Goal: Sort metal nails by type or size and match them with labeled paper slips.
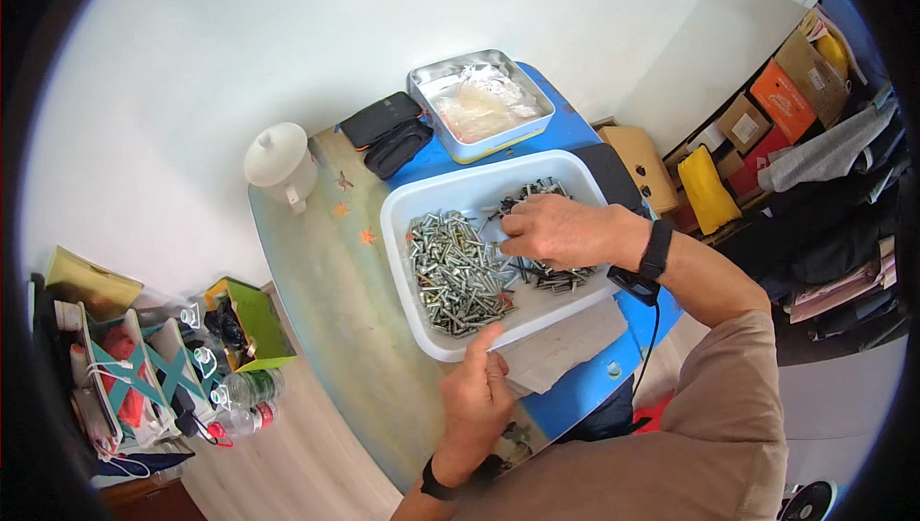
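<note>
A white plastic tray (402,291) stands on the table before me. A large heap of silvery screws or bolts (460,269) fills its left side. Darker screws (564,280) lie on the right side, partly covered by my right hand (550,230). That hand reaches in with bent fingers over the dark screws; whatever its fingertips pinch is hidden. My left hand (476,391) is by the tray's near rim, one digit raised towards it and the others curled, with nothing visible in its grasp. Whether it touches the rim is unclear.
Behind the tray sits a metal tin (496,136) holding clear plastic bags. A lidded white mug (284,169) and black cases (384,122) stand left of it. Grey cardboard (568,348) lies under the near edge. A black cable (652,348) hangs by my right wrist.
</note>
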Demonstrator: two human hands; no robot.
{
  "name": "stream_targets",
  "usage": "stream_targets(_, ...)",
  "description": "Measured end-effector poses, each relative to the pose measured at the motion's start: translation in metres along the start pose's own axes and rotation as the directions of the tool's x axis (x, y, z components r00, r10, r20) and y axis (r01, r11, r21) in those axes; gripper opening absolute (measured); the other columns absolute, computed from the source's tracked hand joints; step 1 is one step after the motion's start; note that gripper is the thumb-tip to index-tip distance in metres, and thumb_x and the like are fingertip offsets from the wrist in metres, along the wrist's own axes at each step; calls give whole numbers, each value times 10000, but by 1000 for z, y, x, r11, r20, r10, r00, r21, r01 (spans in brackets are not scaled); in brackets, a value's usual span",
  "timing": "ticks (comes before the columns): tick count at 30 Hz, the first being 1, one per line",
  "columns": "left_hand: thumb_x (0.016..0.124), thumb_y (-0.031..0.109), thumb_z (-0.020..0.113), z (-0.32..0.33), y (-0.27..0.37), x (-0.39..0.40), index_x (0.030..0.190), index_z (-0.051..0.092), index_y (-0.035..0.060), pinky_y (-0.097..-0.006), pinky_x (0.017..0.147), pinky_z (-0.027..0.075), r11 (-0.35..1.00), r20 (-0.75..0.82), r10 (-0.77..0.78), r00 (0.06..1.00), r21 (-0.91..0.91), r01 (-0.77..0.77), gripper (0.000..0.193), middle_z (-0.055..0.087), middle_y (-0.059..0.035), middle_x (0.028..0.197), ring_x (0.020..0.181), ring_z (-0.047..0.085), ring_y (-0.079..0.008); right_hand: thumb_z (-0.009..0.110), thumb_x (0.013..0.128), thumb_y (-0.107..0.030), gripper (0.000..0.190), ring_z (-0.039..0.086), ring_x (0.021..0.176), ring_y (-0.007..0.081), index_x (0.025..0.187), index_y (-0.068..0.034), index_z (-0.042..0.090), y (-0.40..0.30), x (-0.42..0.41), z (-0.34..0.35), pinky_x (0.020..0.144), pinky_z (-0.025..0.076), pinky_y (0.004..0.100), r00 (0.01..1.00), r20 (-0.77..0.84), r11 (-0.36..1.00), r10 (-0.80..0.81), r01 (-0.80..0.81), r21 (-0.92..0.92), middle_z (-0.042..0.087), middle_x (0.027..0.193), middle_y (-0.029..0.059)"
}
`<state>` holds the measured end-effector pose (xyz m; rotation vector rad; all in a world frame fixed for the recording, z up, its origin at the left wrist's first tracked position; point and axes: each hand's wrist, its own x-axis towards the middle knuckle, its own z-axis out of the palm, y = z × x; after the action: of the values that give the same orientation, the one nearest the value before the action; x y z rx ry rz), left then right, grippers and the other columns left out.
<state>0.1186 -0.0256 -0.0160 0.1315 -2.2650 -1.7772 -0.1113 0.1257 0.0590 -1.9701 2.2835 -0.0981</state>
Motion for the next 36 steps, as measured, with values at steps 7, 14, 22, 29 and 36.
stream_targets(7, 976, -45, 509, -1, 1, -1, 1301, 621, 24, -299, 589, 493, 1000, -10, 0, 1000, -16, 0, 350, 609, -77, 688, 606, 585, -147, 682, 768, -67, 82, 651, 897, 300, 837, -24, 685, 3, 10, 10, 791, 522, 437, 989, 148, 999, 21, -15, -40, 609, 894, 106)
stream_targets(14, 976, -45, 505, -2, 1, 0, 1305, 618, 27, -313, 606, 504, 999, -12, 38, 999, 11, -38, 355, 618, -82, 698, 617, 606, -169, 651, 788, -165, 66, 605, 932, 211, 764, -104, 642, 0, -11, -11, 809, 495, 364, 980, 142, 951, -140, 173, -257, 601, 844, 11)
stream_targets(22, 978, -31, 503, -3, 3, 1, 1301, 625, 31, -311, 618, 511, 1000, -1, 23, 1000, 6, -23, 351, 629, -85, 705, 624, 618, -176, 680, 727, -143, 126, 598, 1013, 238, 834, -86, 646, 5, -60, -34, 898, 473, 366, 981, 183, 931, 66, 5, -364, 631, 999, 56)
stream_targets(29, 978, -32, 494, -3, 4, 1, 1298, 626, 27, -319, 614, 513, 1000, 13, 23, 1000, 17, -23, 351, 630, -89, 702, 619, 620, -179, 708, 715, -96, 136, 633, 922, 311, 813, -22, 649, 0, -51, -33, 839, 509, 433, 997, -23, 992, 74, -76, -101, 626, 928, 92)
stream_targets(36, 967, -44, 505, -3, 2, 0, 1297, 624, 27, -325, 604, 508, 1000, 8, 22, 1000, 19, -22, 358, 630, -98, 700, 611, 620, -190, 771, 779, -211, 227, 667, 911, 341, 842, -9, 689, -10, 5, 0, 807, 532, 467, 981, 65, 983, 182, -183, 6, 644, 893, 146)
